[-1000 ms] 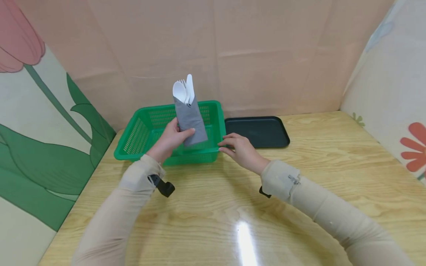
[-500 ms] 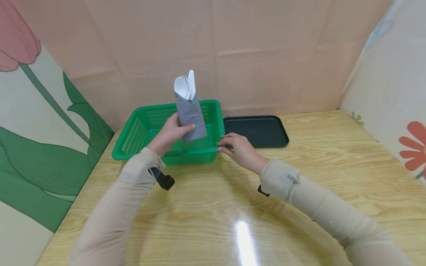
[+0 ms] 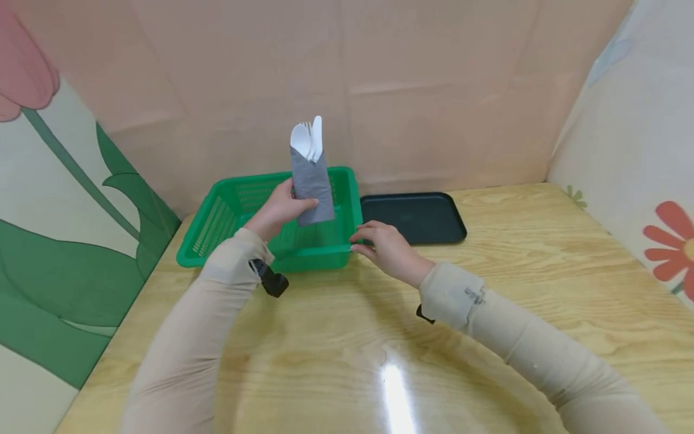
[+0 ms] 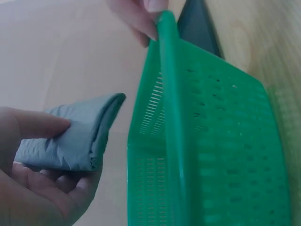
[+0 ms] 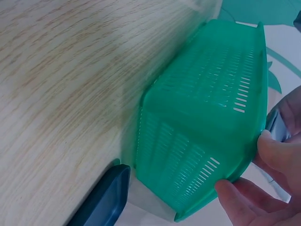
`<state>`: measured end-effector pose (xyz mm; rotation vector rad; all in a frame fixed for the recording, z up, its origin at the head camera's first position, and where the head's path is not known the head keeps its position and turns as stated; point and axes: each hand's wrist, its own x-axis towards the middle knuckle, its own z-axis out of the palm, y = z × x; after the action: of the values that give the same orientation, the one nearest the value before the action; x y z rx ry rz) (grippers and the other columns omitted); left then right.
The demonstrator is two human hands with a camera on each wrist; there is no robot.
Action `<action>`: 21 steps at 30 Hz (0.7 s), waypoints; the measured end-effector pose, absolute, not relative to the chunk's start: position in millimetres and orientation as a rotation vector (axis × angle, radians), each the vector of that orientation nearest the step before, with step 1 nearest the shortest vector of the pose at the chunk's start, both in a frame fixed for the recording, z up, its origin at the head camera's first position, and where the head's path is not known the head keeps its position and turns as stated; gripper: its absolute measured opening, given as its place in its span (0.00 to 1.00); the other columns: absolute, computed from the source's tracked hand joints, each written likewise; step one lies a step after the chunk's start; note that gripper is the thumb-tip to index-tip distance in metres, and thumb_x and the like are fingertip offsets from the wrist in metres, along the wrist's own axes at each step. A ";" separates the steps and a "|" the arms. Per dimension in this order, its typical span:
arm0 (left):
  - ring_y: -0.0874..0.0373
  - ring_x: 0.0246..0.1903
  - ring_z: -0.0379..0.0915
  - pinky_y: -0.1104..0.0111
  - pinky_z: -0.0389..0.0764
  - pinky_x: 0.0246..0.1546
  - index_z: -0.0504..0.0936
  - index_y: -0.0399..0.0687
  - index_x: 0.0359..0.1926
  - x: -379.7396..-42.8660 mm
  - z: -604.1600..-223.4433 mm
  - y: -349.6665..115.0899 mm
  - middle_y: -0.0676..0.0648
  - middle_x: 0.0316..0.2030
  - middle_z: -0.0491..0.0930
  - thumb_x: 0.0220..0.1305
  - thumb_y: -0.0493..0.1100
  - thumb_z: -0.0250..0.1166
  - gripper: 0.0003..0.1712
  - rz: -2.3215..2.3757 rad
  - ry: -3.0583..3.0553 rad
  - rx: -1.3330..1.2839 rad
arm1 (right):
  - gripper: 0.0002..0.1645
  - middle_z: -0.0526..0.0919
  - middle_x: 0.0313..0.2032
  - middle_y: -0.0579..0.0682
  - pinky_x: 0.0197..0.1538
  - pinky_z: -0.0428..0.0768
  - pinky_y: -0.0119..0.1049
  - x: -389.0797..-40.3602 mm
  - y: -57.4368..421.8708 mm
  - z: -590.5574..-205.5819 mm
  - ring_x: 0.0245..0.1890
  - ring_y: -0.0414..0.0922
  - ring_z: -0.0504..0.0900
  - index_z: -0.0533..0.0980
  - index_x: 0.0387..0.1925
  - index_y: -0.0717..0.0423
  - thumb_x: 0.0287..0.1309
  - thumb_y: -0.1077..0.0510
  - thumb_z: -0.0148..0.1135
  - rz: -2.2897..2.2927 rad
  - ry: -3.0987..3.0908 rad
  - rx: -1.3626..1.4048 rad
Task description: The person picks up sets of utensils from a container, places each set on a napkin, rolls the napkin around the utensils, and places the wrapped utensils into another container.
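My left hand [image 3: 279,211] holds a grey napkin pouch [image 3: 314,190] above the green plastic basket [image 3: 314,251], thumb across its front and fingers behind. From the pouch's top stick out a white spoon [image 3: 300,140], a white knife [image 3: 317,137] and, partly hidden between them, a white fork [image 3: 310,131]. The left wrist view shows the folded lower end of the pouch. At the basket's near right corner, my right hand [image 3: 387,247] pinches the rim; its thumb and fingers meet the corner in the right wrist view.
A black rectangular tray [image 3: 413,218] lies on the wooden table [image 3: 520,259] just right of the basket. Behind the table hangs a pinkish backdrop [image 3: 434,108]. Flower-printed panels [image 3: 70,253] stand at both sides.
The left hand has shifted slightly right and away with the cutlery pouch. The right hand stays at the basket's corner. The head view has moved a little.
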<state>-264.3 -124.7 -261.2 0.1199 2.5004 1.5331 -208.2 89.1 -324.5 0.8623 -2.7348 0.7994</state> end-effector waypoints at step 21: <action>0.44 0.65 0.59 0.53 0.62 0.65 0.50 0.45 0.71 -298.1 -263.3 -126.4 0.38 0.66 0.61 0.63 0.37 0.57 0.38 1.472 2.512 0.081 | 0.12 0.81 0.45 0.56 0.44 0.81 0.37 -202.2 86.0 -324.0 0.44 0.49 0.82 0.80 0.43 0.57 0.58 0.58 0.61 0.810 -2.740 0.874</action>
<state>-298.1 -126.4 -263.3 0.0810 2.5117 1.4720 -202.2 86.0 -324.0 0.8740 -2.7397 0.8096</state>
